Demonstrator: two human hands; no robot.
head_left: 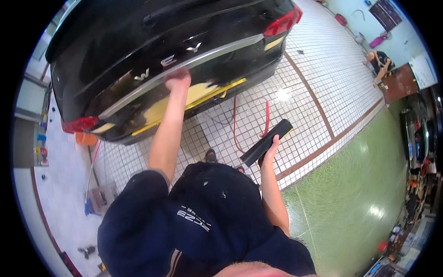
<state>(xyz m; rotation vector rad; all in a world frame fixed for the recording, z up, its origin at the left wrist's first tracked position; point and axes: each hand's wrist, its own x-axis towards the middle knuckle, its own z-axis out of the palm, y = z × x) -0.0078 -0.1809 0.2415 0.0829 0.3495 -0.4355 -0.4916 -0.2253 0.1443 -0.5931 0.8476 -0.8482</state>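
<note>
broadly, the black car [138, 51] fills the upper left, a silver strip [217, 54] above the yellowish patch [197, 93] on its rear. the long black block [264, 144] is well apart from that patch, rightward and closer to the body, its long axis slanting up to the right. the left hand [179, 79], blurred, is nearer the patch; whether its fingers are bent i cannot tell. the right hand [271, 150] grips the block.

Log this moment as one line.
left hand: blurred, at silver trim | right hand: holding long black block | black car: pale yellow patch below trim
</note>
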